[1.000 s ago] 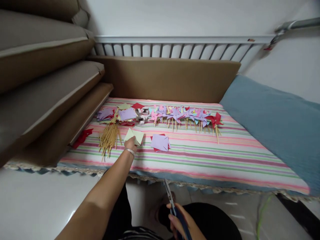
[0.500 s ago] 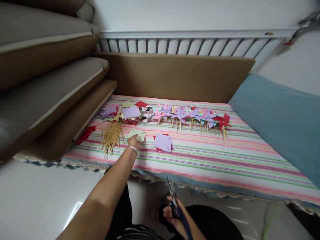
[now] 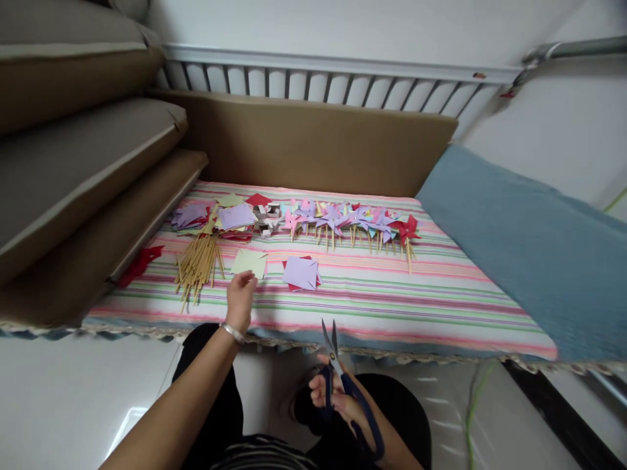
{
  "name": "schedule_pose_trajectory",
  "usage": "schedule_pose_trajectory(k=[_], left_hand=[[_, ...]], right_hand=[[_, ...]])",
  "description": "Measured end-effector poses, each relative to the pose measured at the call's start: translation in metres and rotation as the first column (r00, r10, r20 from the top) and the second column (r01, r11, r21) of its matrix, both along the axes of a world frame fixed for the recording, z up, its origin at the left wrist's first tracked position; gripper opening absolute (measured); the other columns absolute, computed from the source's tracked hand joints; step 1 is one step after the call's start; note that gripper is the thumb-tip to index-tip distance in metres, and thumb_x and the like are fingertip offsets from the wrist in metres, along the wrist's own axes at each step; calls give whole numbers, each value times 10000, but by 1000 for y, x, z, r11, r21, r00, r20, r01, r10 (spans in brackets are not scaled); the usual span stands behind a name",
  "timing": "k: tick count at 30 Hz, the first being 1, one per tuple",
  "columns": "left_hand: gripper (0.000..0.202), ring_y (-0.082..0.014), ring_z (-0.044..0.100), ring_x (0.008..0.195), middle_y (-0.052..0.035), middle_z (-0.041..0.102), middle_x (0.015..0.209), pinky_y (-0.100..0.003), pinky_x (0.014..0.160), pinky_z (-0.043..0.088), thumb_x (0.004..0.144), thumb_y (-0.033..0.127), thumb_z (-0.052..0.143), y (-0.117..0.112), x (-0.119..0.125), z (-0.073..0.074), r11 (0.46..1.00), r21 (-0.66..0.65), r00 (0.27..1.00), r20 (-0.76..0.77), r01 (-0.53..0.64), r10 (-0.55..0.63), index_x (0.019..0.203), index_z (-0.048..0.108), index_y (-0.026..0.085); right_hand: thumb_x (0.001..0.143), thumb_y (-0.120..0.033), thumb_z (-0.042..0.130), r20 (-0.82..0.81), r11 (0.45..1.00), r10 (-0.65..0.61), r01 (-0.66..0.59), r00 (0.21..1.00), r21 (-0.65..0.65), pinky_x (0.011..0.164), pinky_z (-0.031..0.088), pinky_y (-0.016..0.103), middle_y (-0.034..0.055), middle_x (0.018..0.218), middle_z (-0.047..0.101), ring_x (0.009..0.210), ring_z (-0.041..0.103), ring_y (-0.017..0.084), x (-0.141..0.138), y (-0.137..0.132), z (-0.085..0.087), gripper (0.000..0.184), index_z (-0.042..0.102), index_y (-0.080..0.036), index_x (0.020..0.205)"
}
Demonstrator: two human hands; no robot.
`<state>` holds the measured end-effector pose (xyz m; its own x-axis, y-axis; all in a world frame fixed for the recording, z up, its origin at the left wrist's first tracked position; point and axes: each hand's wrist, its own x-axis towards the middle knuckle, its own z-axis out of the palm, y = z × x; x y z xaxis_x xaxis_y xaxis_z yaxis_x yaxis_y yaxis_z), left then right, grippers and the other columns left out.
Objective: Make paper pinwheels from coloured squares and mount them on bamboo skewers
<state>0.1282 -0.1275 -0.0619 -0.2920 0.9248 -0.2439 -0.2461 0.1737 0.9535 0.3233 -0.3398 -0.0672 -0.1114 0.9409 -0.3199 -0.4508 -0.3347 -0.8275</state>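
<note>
My left hand [image 3: 241,301] is at the near edge of a pale green paper square [image 3: 249,262] with slits at its corners. Its fingers are loosely bent and slightly apart, and I see nothing in them. To the right of that square lie a lilac paper square [image 3: 300,273] and red paper [image 3: 292,286] under it. Low in the view, in front of the bed edge, my right hand [image 3: 337,399] grips dark blue-handled scissors [image 3: 333,356]. Their blades point forward and stand apart.
Finished paper pinwheels [image 3: 333,220] on sticks lie in a row at the back. Bundled wooden sticks [image 3: 198,264], stacked paper squares [image 3: 236,217], small boxes [image 3: 267,219] and a red paper piece [image 3: 140,266] lie left. Stacked mattresses [image 3: 88,150] border the left side; a blue cover [image 3: 499,254] borders the right.
My left hand has drawn back toward me from the pale green square, which stays beside the lilac one. The scissors' blades have opened wider. The view has shifted to the right.
</note>
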Motion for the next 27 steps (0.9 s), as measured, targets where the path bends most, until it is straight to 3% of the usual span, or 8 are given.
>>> schedule_pose_trajectory(k=[3,5,10,14,20,27], left_hand=[[221,-167,601,778,-39,654,773,-260,743,448,557,116,742,8,24,-1,983,16,979,-90,184,-182,746,636,164],[236,-199,605,788,-38,638,709,-283,741,443,518,97,757,21,39,-4,974,-23,961,-159,226,-226,695,618,168],[397,-299,535,1077,-91,645,842,-319,837,393,418,72,793,52,68,-7,972,-135,923,-311,193,-226,608,469,200],[529,-321,480,1174,-139,640,940,-311,836,384,361,-30,762,61,82,-3,965,-207,901,-369,159,-227,587,352,216],[549,-306,529,1126,-119,660,838,-313,806,394,377,-59,746,59,82,-2,959,-247,894,-385,137,-227,590,326,223],[345,-259,579,1037,-67,651,756,-261,744,424,465,-26,749,59,66,-13,957,-234,926,-291,174,-239,557,492,183]], right_hand=[[658,-430,739,2,1000,-3,3,1000,-1,813,445,383,94,960,649,854,625,218,0,2,-5,650,490,-231,1225],[669,-428,732,10,1000,21,-21,1000,5,785,455,380,96,948,653,825,628,212,-1,0,-9,643,481,-227,1225],[706,-401,708,42,1000,25,-25,999,-5,753,457,368,83,913,658,785,634,205,-3,-8,-8,555,502,-220,1189],[675,-412,726,40,999,-25,26,999,-46,728,456,360,76,891,657,756,635,204,-3,-13,-9,575,519,-214,1173],[658,-386,743,9,995,-73,73,997,-63,704,461,346,63,865,658,720,625,183,-1,-13,-17,589,510,-207,1169],[658,-356,744,-12,995,-82,81,997,-65,686,460,324,49,839,665,701,626,169,0,-17,-15,561,515,-209,1149]])
